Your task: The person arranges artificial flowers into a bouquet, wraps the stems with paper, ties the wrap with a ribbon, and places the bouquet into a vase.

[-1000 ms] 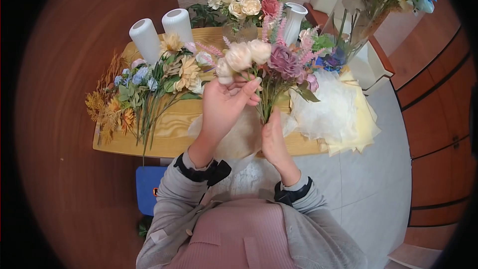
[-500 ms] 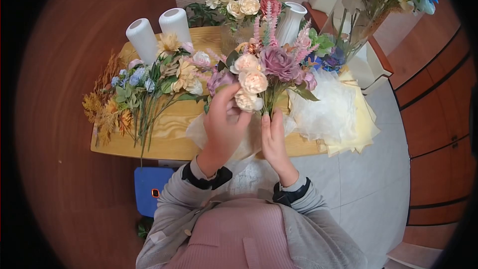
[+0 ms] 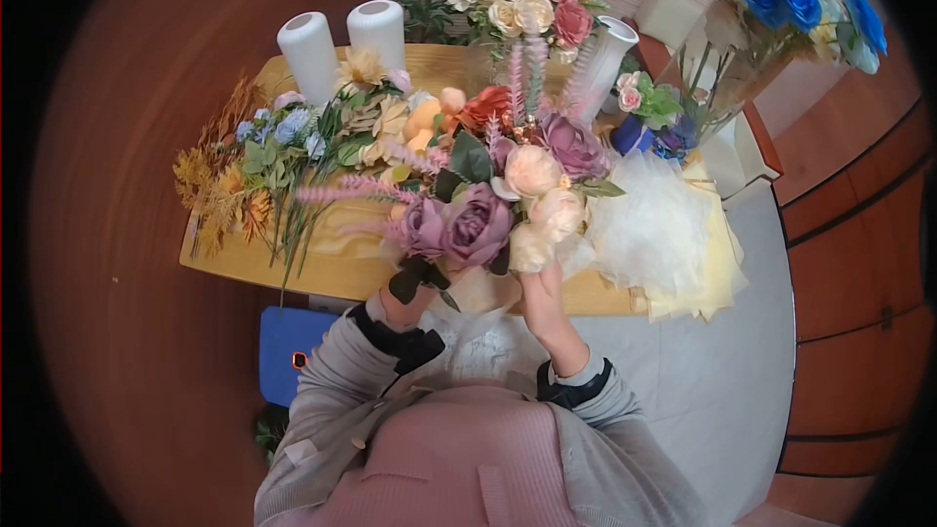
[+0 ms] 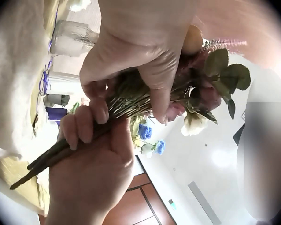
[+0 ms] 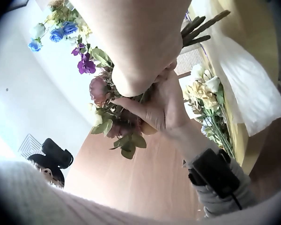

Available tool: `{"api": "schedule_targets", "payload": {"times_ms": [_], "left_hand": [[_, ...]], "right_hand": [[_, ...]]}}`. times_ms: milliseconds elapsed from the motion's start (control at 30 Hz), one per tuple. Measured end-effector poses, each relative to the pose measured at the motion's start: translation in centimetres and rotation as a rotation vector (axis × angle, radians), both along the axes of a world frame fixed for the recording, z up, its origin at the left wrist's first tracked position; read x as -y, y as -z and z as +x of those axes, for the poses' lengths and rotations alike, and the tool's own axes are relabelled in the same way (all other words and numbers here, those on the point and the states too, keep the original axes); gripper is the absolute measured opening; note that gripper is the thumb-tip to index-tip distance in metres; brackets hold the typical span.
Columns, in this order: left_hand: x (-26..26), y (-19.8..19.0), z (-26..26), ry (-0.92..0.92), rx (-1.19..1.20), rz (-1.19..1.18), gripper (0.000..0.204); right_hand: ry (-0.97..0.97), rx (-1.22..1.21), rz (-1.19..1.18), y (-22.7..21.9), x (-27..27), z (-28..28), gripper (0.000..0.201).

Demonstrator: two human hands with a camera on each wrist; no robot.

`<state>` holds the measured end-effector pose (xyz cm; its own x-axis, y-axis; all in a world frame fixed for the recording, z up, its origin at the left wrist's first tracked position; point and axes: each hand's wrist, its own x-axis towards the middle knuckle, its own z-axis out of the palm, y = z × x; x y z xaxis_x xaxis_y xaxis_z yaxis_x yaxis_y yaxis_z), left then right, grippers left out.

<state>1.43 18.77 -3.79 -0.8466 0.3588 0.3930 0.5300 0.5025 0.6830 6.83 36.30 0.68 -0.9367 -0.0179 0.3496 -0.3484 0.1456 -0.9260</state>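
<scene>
Both hands curled round a bouquet (image 3: pixel 475 224) of ruffled blooms.
The left hand (image 4: pixel 136 51) grips slim stems (image 4: pixel 136 103) near the flower heads, the right hand (image 4: pixel 91 164) wraps them lower; layered purple roses (image 3: pixel 476 225), rounded peach-cream blooms (image 3: pixel 533 171) and feathery pink sprigs (image 3: pixel 342 192) spread at the grained wooden table's (image 3: pixel 254 268) near edge, beside gauzy white sheets (image 3: pixel 649 220).

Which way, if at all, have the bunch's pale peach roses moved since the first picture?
Yes: the pale peach roses have come lower in the head view, closer to the front edge of the table.
</scene>
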Motion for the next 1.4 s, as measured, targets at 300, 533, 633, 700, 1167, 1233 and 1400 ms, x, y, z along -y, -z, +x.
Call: {"api": "schedule_targets", "payload": {"times_ms": [300,533,633,700,1167,1233,1400], "left_hand": [[1.9,14.3,-5.1,-0.725,-0.675,-0.731,0.049],[-0.9,3.5,-0.4,-0.451,-0.601,-0.449,0.046],[-1.3,2.6,0.7,-0.273,-0.467,-0.289,0.046],[-1.8,1.7,0.7,-0.157,-0.377,-0.181,0.046],[6.4,-4.7,0.8,-0.013,0.215,-0.212,0.041],[7.1,-2.9,1.9,0.018,0.105,-0.280,0.044],[7.1,-1.6,1.5,0.073,-0.092,-0.361,0.052]], "right_hand": [[-0.177,0.029,0.104,-1.3,-0.5,0.0,0.042],[-0.112,-0.166,0.293,-0.9,-0.4,-0.6,0.037],[-0.138,-0.070,0.161,-1.1,-0.3,-0.7,0.033],[-0.120,-0.020,0.183,-0.6,-0.3,-0.8,0.032],[0.112,0.059,0.032,2.4,-7.8,-3.6,0.022],[0.084,0.073,0.002,2.5,-8.4,-4.4,0.021],[0.086,0.103,0.012,2.0,-7.5,-5.7,0.022]]}}
